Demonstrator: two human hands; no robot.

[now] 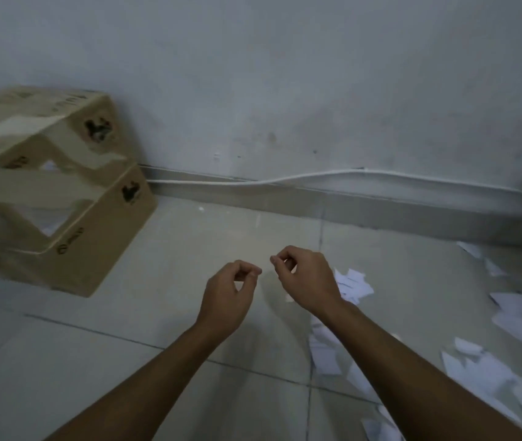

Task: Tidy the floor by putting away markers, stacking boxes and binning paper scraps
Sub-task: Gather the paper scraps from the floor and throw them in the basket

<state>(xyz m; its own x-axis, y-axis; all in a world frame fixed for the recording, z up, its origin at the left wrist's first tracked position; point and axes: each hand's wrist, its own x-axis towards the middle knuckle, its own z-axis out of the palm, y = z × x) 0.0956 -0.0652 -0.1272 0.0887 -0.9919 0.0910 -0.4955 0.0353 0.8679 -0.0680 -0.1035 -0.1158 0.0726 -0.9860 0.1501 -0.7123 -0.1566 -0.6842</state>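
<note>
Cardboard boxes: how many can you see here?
2. Both are at the left by the wall: the lower box on the floor, the upper box stacked on it. Others may lie out of frame.

Tiled floor [158,361] — stacked cardboard boxes [94,230] left, paper scraps [353,283] right.

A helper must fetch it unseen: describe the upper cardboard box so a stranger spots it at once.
Look to the left end of the grey wall, where two tan cardboard boxes stand stacked on the tiled floor. The upper cardboard box is the one on top, sitting tilted and askew on the lower cardboard box, not flat on the floor.
</note>
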